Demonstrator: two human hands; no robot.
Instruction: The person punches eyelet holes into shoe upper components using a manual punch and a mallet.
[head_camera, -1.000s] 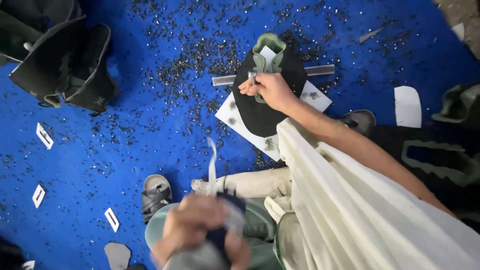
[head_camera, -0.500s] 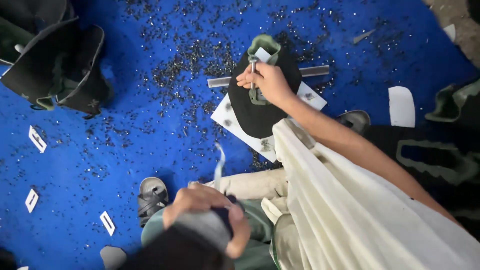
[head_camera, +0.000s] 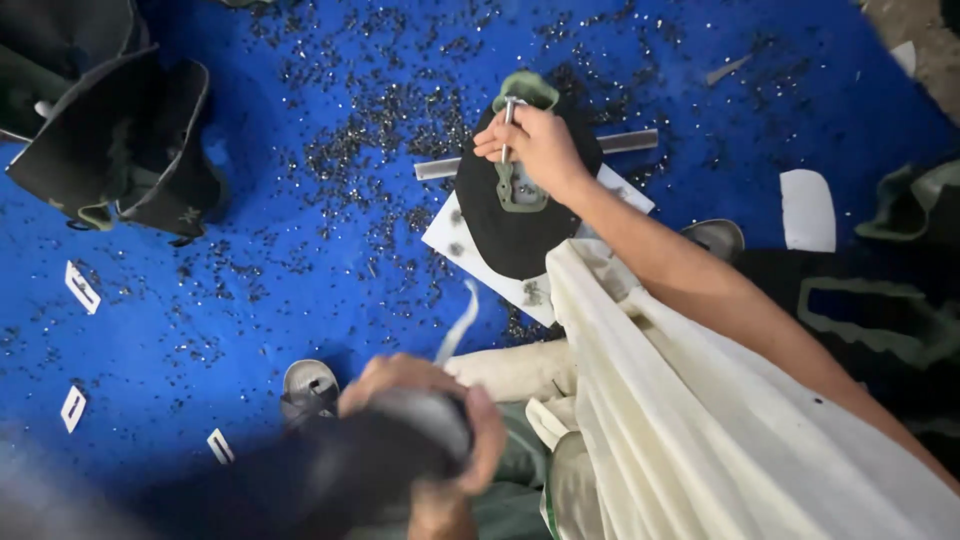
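Observation:
My right hand (head_camera: 540, 148) pinches a thin metal rod (head_camera: 508, 120) and holds it upright on a green cut-out strip (head_camera: 520, 188). The strip lies on a rounded black fabric piece (head_camera: 505, 240), which rests on a white board (head_camera: 455, 245) over a flat metal bar (head_camera: 630, 141). Low in the view, close to the camera, my left hand (head_camera: 425, 395) is wrapped around a dark blurred object (head_camera: 340, 470); I cannot tell what it is. A cream sleeve (head_camera: 700, 440) covers my right upper arm.
The blue mat (head_camera: 250, 300) is strewn with small dark punchings. Black bag-like pieces (head_camera: 120, 140) lie at the upper left. White tags (head_camera: 80, 286) dot the left side. At the right are a white cut shape (head_camera: 808, 210) and black-and-green pieces (head_camera: 880, 320). A sandal (head_camera: 305, 385) is by my legs.
My left hand has lifted the dark object up toward the camera, where it now looks larger and blurred. My right hand has stayed on the green strip with the rod, shifting only slightly.

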